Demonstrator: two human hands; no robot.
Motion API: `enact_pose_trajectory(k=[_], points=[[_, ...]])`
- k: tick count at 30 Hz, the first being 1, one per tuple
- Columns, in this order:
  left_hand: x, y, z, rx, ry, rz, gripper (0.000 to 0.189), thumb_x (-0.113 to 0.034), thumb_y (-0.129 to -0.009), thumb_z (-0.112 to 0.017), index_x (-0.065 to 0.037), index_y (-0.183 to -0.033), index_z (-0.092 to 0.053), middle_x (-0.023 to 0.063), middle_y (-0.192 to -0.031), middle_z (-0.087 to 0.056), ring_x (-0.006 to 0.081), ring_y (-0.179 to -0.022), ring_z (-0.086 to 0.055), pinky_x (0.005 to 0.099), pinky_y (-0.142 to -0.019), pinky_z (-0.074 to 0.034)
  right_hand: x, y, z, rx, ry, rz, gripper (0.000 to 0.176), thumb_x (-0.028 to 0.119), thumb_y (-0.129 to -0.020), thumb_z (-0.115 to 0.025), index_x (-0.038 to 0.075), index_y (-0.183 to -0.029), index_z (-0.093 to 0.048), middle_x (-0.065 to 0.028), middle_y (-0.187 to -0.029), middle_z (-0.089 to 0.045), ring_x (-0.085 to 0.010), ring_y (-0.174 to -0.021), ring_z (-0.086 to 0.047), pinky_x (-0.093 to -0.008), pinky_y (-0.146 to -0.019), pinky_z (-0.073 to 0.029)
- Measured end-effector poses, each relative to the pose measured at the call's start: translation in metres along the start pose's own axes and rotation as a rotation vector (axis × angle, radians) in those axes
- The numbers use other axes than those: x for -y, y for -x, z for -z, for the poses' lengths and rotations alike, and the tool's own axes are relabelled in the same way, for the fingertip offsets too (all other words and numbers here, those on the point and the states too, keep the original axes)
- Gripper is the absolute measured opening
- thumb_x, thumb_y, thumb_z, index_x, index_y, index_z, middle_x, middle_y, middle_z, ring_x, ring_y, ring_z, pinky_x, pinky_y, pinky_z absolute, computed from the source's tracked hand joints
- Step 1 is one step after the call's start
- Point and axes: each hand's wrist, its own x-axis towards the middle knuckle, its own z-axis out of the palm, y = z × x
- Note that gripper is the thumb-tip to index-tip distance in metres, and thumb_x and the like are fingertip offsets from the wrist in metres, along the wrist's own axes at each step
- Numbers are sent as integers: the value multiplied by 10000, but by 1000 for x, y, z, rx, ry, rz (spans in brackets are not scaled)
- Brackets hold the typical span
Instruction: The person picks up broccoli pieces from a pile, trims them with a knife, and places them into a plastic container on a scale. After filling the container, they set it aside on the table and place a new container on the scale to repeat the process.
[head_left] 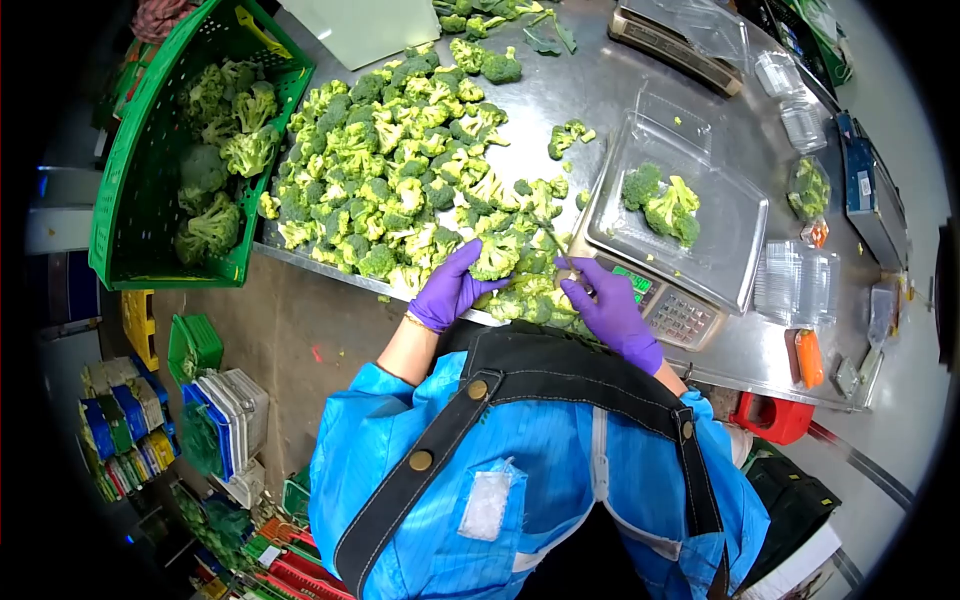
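My left hand (446,287), in a purple glove, grips a broccoli floret (495,258) at the table's near edge, its cut side facing up. To its right, my right hand (612,308), also gloved, is closed around a small knife (554,240); the thin blade points up and left, and the fingers hide most of the handle. Beneath and between both hands lie more broccoli pieces (530,302). A large heap of cut florets (385,170) spreads over the metal table just beyond my left hand.
A scale (683,318) bearing a clear plastic tray (735,225) with a few florets (665,205) stands right of my hands. At left, a green crate (120,215) holds broccoli heads. Clear containers (795,283), an orange item (808,358) and a second scale (675,48) surround the right side.
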Motion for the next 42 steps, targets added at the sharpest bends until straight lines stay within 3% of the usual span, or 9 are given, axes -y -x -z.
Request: enact_pose_trajectory(k=[4, 9, 14, 18, 21, 29, 34, 38, 42], points=[[-1, -3, -19, 214, 323, 120, 454, -199, -926, -429, 38, -1301, -333, 227, -1255, -452, 427, -1134, -460, 476, -912, -465, -3, 1, -9, 30, 12, 48, 227, 279, -867, -549, 65, -937, -572, -122, -713, -608, -282, -581, -602, -349, -527, -455], [6, -5, -34, 182, 498, 82, 493, -142, -908, -428, 71, -1315, -250, 249, -1322, -353, 402, -1239, -341, 474, -1043, -337, -9, 1, -14, 46, -11, 4, 185, 232, -848, -576, 73, -943, -579, -114, -680, -598, -268, -541, -588, -337, -512, -443], [15, -6, -33, 143, 424, 166, 515, -157, -921, -419, 102, -1309, -201, 287, -1298, -364, 393, -1209, -388, 450, -1037, -350, 6, -4, -15, -104, 105, 167, 331, 214, -742, -707, 97, -1036, -610, -65, -675, -616, -181, -538, -602, -290, -508, -448], [18, -7, -29, 245, 364, 312, 393, -111, -920, -412, 90, -1248, -328, 237, -1222, -461, 349, -1101, -503, 403, -964, -433, -4, -11, -21, -221, 118, 381, 356, 235, -721, -727, 87, -1025, -616, -47, -677, -616, -170, -551, -598, -273, -522, -455], [16, -3, -32, 234, 175, 242, 310, -130, -917, -439, 51, -1168, -436, 176, -1148, -537, 262, -982, -595, 370, -823, -526, -12, -11, -13, -93, 90, 295, 348, 248, -705, -740, 78, -990, -635, -39, -683, -618, -149, -560, -590, -260, -539, -460], [42, -17, -1, 196, 273, 369, 341, -236, -954, -386, 0, -1196, -429, 167, -1055, -570, 246, -853, -613, 337, -703, -549, 0, -21, 4, 280, -318, -423, 266, 226, -732, -722, 9, -860, -639, -45, -664, -612, -92, -538, -562, -213, -476, -422], [46, -20, -6, 213, 376, 501, 357, -280, -963, -350, -15, -1183, -445, 152, -978, -591, 224, -715, -612, 274, -553, -536, -17, -21, -2, 269, -582, -390, 237, 190, -755, -684, -10, -832, -584, -65, -616, -588, -96, -475, -523, -211, -428, -399], [46, -19, -8, 303, 396, 533, 357, -282, -959, -361, -24, -1191, -445, 145, -957, -600, 213, -675, -609, 269, -566, -535, -16, -19, -2, 199, -827, -438, 169, 135, -756, -633, 2, -785, -533, -65, -576, -554, -106, -441, -490, -211, -417, -390], [35, -11, -15, 192, 243, 519, 336, -257, -944, -407, -29, -1185, -461, 138, -1051, -579, 216, -840, -615, 294, -685, -545, -18, -15, -1, 272, -889, -448, 157, 147, -758, -603, 12, -757, -522, -68, -571, -542, -111, -434, -478, -210, -417, -375]])
